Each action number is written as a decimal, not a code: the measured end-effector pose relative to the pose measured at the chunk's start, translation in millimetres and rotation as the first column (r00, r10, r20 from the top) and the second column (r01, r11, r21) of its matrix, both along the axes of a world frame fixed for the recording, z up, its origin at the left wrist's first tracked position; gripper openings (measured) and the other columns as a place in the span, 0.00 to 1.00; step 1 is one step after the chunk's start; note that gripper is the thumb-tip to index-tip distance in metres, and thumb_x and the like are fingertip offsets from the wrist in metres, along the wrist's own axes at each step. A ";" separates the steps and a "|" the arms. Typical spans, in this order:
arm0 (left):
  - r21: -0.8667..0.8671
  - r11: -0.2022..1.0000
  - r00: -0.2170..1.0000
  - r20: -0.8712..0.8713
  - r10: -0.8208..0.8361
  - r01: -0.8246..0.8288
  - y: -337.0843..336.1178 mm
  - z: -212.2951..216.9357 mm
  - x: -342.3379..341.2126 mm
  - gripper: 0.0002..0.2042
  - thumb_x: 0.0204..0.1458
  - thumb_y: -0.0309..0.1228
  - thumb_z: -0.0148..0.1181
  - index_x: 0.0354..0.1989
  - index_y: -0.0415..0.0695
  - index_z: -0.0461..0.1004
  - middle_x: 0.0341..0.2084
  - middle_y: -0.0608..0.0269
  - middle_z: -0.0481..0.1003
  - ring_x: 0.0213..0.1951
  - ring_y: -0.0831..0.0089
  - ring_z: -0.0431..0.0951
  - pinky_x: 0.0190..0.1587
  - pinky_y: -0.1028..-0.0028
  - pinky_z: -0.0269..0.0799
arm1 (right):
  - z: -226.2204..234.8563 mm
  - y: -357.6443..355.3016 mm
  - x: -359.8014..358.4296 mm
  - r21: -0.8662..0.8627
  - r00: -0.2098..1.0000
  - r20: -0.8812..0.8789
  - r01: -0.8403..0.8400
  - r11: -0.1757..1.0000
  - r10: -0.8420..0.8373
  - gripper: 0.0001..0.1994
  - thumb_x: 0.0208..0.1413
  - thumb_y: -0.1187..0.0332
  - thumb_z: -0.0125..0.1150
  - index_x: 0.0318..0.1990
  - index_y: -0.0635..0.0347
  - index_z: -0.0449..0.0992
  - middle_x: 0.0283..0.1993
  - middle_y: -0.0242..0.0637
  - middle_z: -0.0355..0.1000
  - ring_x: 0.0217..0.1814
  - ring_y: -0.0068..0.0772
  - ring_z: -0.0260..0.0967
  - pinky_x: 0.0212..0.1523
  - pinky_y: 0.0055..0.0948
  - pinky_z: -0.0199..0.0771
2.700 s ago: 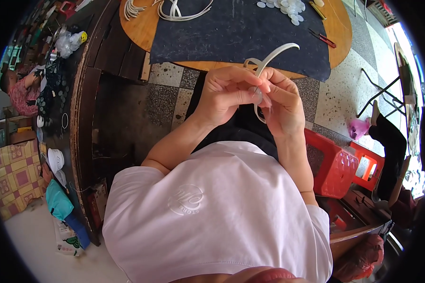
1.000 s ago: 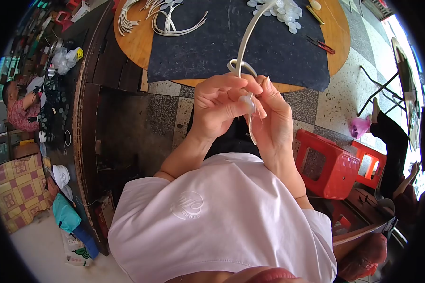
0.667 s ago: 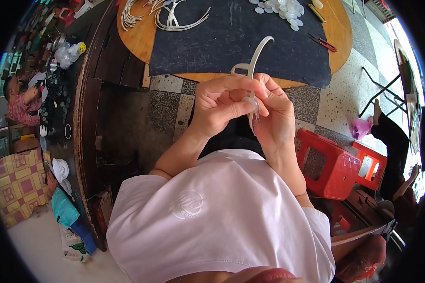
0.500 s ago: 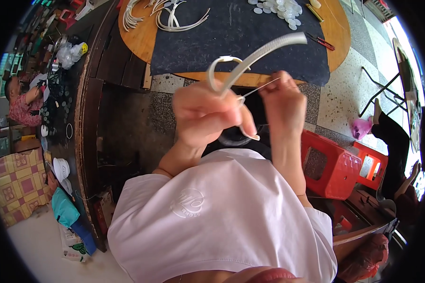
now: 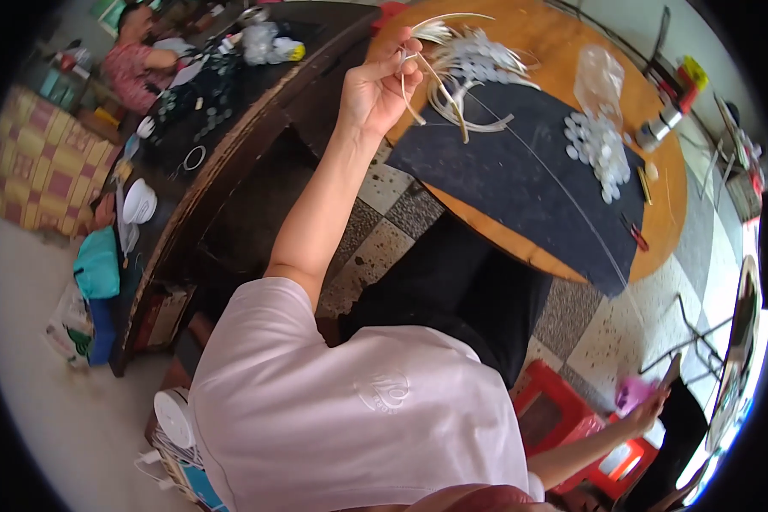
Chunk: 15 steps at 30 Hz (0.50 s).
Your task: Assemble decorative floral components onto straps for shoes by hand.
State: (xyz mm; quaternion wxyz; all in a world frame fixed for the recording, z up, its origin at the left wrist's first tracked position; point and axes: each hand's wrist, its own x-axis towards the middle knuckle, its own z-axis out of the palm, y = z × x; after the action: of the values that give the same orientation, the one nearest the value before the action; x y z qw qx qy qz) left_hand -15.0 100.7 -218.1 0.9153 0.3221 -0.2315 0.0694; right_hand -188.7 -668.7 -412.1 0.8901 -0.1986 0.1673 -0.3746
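Observation:
My left hand [image 5: 371,96] is raised over the left edge of the round table, its fingers pinched on a thin cream strip [image 5: 445,94] whose ends hang down. A fine pale thread [image 5: 563,192] runs taut from that hand across the dark mat [image 5: 520,192] toward my right hand [image 5: 646,414]. That hand is stretched far out to the right, over red stools, with its fingers closed; the thread's end there is too fine to see. Bundled cream strips [image 5: 474,119] lie on the mat below my left hand.
Translucent round discs [image 5: 602,149] lie in a pile on the mat, near a clear plastic bag [image 5: 599,81]. Red-handled snips [image 5: 637,237] rest at the mat's right edge. A red stool [image 5: 555,401] stands beside me. Another person [image 5: 136,64] sits at the dark table on the left.
My hands have moved far apart: the left up and forward with the strip, the right out to the right. The thread between them is now long and taut. The view has turned.

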 end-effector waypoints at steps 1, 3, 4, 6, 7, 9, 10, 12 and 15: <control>-0.099 0.995 0.999 -0.034 0.002 -0.006 20.8 1.6 2.9 0.19 0.44 0.15 0.51 0.48 0.32 0.66 0.38 0.51 0.71 0.32 0.71 0.74 0.38 0.76 0.73 | -0.3 14.3 -11.7 -0.066 0.980 -0.139 0.134 0.989 -0.142 0.22 0.55 0.82 0.40 0.58 0.76 0.52 0.64 0.52 0.47 0.64 0.38 0.50 0.64 0.30 0.53; -0.063 0.996 0.995 -0.083 0.054 -0.060 56.3 4.2 18.4 0.20 0.44 0.15 0.51 0.49 0.31 0.65 0.38 0.50 0.71 0.31 0.71 0.74 0.38 0.76 0.73 | -46.1 -93.7 -97.0 0.053 0.953 -0.137 0.281 0.958 -0.271 0.17 0.53 0.79 0.45 0.51 0.73 0.64 0.59 0.45 0.58 0.61 0.38 0.55 0.59 0.27 0.59; 0.027 0.991 0.980 -0.146 0.137 -0.134 79.4 19.0 14.3 0.20 0.44 0.15 0.51 0.49 0.30 0.64 0.38 0.50 0.71 0.31 0.71 0.74 0.37 0.77 0.74 | -57.7 -86.1 -118.5 0.082 0.964 -0.137 0.242 0.967 -0.230 0.17 0.53 0.79 0.45 0.51 0.73 0.64 0.59 0.45 0.58 0.61 0.38 0.55 0.59 0.27 0.59; 0.040 0.980 0.956 -0.218 0.199 -0.195 139.8 4.3 15.4 0.21 0.44 0.14 0.51 0.50 0.29 0.63 0.38 0.49 0.70 0.31 0.71 0.74 0.37 0.78 0.74 | -68.6 -155.9 -191.3 -0.843 0.943 0.086 0.242 0.481 -0.322 0.07 0.56 0.72 0.46 0.29 0.62 0.69 0.29 0.37 0.67 0.28 0.21 0.61 0.29 0.24 0.66; 0.087 0.977 0.934 -0.287 0.213 -0.196 167.0 13.6 8.8 0.21 0.44 0.15 0.51 0.50 0.29 0.62 0.37 0.48 0.70 0.30 0.72 0.74 0.35 0.79 0.73 | -97.2 -140.9 -167.5 -0.822 0.952 0.073 0.227 0.523 -0.298 0.07 0.56 0.72 0.46 0.29 0.62 0.69 0.29 0.37 0.67 0.28 0.21 0.61 0.29 0.24 0.66; 0.155 0.965 0.880 -0.400 0.255 -0.209 212.3 22.0 14.2 0.20 0.43 0.16 0.53 0.48 0.27 0.63 0.33 0.52 0.69 0.26 0.73 0.70 0.32 0.80 0.71 | -130.5 -132.1 -167.3 -0.826 0.920 -0.038 0.190 0.530 -0.389 0.05 0.55 0.73 0.47 0.31 0.63 0.69 0.31 0.38 0.67 0.30 0.23 0.62 0.31 0.24 0.66; 0.156 0.955 0.843 -0.450 0.295 -0.251 240.2 14.3 11.6 0.18 0.42 0.17 0.55 0.45 0.27 0.65 0.29 0.55 0.68 0.23 0.74 0.68 0.31 0.80 0.70 | -112.5 -162.9 -150.3 -0.850 0.899 -0.076 0.167 0.499 -0.431 0.05 0.54 0.73 0.47 0.32 0.64 0.69 0.32 0.39 0.67 0.31 0.24 0.62 0.32 0.25 0.67; 0.187 0.958 0.837 -0.471 0.280 -0.215 278.2 6.4 -3.8 0.18 0.43 0.17 0.55 0.45 0.27 0.65 0.30 0.55 0.69 0.23 0.74 0.69 0.31 0.79 0.70 | -84.3 -208.7 -84.2 -0.887 0.838 -0.157 0.114 0.448 -0.523 0.05 0.53 0.74 0.48 0.34 0.65 0.69 0.34 0.40 0.67 0.32 0.25 0.63 0.34 0.25 0.67; 0.378 0.901 0.788 -0.479 0.387 -0.213 277.5 -5.6 0.7 0.17 0.45 0.19 0.54 0.46 0.29 0.66 0.32 0.55 0.71 0.25 0.73 0.71 0.32 0.78 0.71 | -70.6 -231.1 -74.3 -0.914 0.693 -0.282 0.017 0.406 -0.663 0.06 0.52 0.75 0.49 0.37 0.66 0.69 0.37 0.42 0.68 0.35 0.28 0.64 0.36 0.26 0.68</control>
State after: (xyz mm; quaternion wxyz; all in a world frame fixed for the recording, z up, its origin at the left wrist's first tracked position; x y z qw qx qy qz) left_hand -14.3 378.2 -223.7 0.8589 0.4979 0.0844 0.0850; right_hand -263.0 -899.7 -482.7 0.4528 -0.6820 0.2747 -0.5043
